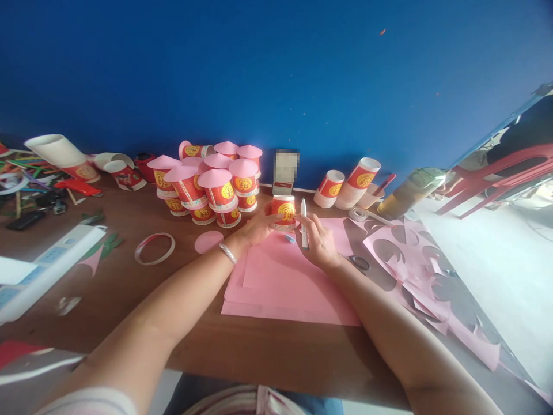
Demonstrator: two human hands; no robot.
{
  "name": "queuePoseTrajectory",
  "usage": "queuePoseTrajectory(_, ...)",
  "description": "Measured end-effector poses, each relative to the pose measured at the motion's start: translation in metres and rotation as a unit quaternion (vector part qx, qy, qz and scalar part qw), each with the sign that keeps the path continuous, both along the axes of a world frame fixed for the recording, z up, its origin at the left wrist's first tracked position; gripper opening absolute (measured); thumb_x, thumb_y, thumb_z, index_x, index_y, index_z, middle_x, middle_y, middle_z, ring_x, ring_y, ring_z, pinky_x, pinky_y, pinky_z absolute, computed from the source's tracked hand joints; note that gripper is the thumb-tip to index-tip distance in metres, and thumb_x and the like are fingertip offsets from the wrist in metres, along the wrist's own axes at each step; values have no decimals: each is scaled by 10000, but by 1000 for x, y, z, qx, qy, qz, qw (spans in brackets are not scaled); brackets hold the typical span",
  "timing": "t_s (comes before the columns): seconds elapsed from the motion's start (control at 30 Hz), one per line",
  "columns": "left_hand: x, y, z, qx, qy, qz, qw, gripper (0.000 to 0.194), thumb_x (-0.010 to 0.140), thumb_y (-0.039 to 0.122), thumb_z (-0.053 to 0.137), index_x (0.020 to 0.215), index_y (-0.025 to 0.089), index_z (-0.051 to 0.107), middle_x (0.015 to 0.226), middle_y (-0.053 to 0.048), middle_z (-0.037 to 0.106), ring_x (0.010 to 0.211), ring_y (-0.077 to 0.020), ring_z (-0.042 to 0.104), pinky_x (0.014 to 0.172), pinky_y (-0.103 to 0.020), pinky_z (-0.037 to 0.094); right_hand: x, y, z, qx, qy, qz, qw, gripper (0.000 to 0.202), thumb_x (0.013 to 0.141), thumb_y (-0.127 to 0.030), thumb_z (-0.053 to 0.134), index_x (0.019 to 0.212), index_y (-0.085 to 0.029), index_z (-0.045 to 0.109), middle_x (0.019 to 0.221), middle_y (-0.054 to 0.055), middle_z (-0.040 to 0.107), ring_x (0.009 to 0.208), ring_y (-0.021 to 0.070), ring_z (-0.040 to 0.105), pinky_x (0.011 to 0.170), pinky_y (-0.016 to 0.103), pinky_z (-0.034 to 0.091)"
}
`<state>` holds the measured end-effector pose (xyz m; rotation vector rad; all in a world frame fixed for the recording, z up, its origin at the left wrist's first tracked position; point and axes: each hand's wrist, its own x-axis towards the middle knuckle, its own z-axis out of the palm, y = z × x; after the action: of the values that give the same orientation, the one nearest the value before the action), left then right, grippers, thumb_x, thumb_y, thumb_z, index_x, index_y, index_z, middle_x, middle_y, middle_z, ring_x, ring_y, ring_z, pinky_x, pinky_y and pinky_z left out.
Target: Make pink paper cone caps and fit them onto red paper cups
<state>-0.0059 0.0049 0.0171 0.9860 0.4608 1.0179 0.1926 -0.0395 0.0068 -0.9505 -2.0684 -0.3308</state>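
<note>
A red and white paper cup (283, 210) with a yellow emblem stands between my hands, over the far part of the pink paper sheets (294, 282). My left hand (258, 226) is closed on the cup's left side. In my right hand (318, 239) is a white marker (303, 225), held upright, and its fingertips reach toward the cup's right side. A small blue cap-like piece (290, 238) lies on the pink paper just below the cup. Left of the cup, stacked red cups with pink cone tops (215, 178) stand in a group.
Stacked cups (329, 189) and a bottle (410, 193) stand at the back right. Cut pink scraps (425, 276) cover the right side. A tape ring (154, 249), a pink disc (208, 242) and a power strip (52, 265) lie left. A phone (285, 172) leans against the blue wall.
</note>
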Motion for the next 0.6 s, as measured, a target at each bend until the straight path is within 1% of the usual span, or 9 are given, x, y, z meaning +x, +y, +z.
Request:
queuePoseTrajectory(0.07, 0, 1, -2, -4, -5, -1, 1000, 461, 768, 295, 842, 1183, 197, 667, 1076, -80, 763, 1084, -291, 730, 944, -441, 568, 0, 0, -1, -11, 0, -5, 1000, 383, 985, -160, 505, 1364, -207, 494, 1038, 94, 678, 787, 184, 673, 529, 242, 465)
queuePoseTrajectory(0.2, 0, 1, -10, -4, 27, -3, 1000, 483, 749, 313, 866, 1173, 185, 673, 1053, -93, 768, 1097, -308, 727, 973, -458, 551, 0, 0, -2, -8, -1, 3, 1000, 382, 986, -161, 505, 1366, -199, 493, 1003, 90, 673, 796, 198, 679, 506, 247, 451)
queuePoseTrajectory(0.3, 1, -1, -9, 0, 48, -1, 999, 568, 716, 298, 899, 1218, 196, 654, 1065, -89, 762, 1081, -295, 731, 998, -485, 540, 0, -2, 0, 2, -9, 19, 1000, 382, 1007, -183, 508, 1387, -203, 479, 988, 88, 678, 786, 196, 679, 531, 257, 476)
queuePoseTrajectory(0.37, 1, -3, -5, -1, 49, -5, 999, 572, 734, 314, 886, 1240, 192, 648, 1074, -94, 757, 1058, -292, 738, 994, -506, 543, 1, -3, 3, 7, -8, 35, 999, 367, 1027, -213, 516, 1392, -207, 480, 980, 84, 677, 785, 189, 680, 556, 261, 496)
queuePoseTrajectory(0.5, -1, -2, -1, -14, 14, -18, 1000, 502, 763, 358, 842, 1195, 160, 682, 1052, -115, 764, 1008, -316, 750, 935, -507, 575, 4, -6, 12, -9, 32, 53, 998, 315, 1044, -295, 532, 1350, -219, 545, 983, 85, 660, 787, 192, 667, 596, 292, 540)
queuePoseTrajectory(0.6, -3, 0, -3, -6, -1, -37, 999, 463, 765, 335, 818, 1175, 152, 704, 1051, -125, 770, 1020, -320, 746, 926, -491, 583, 4, -9, 22, -37, 85, 74, 993, 246, 1031, -287, 547, 1258, -249, 632, 967, 72, 642, 801, 199, 667, 654, 331, 577)
